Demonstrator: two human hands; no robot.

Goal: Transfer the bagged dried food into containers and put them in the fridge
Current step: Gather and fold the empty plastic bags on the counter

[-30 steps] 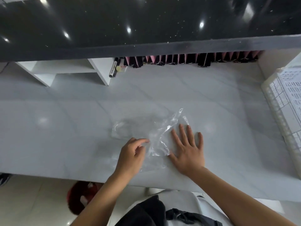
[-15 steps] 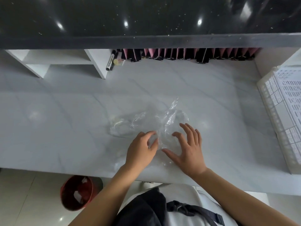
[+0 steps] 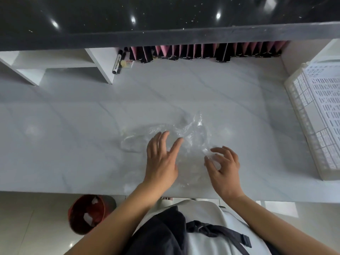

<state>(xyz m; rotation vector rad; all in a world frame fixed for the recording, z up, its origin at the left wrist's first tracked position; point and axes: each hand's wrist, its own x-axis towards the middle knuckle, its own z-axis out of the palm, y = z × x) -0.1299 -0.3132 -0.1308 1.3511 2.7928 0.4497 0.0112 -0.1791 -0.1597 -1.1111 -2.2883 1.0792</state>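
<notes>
A crumpled, empty-looking clear plastic bag (image 3: 191, 131) lies on the white marble counter (image 3: 82, 137), near its front edge. My left hand (image 3: 161, 159) rests flat on the bag's left part with its fingers spread. My right hand (image 3: 224, 168) is curled at the bag's right side, and a crumpled fold of the plastic sits between its thumb and fingers. No dried food and no container shows in the head view.
A white perforated plastic crate (image 3: 316, 115) stands at the counter's right end. At the back are a white shelf unit (image 3: 55, 61), marker pens (image 3: 117, 61) and a row of black and pink folders (image 3: 202, 52). A red bin (image 3: 88, 212) sits on the floor below.
My left hand has released its pinch and spread flat on the bag. My right hand has lifted from flat, shifted right and curled around a fold of the plastic.
</notes>
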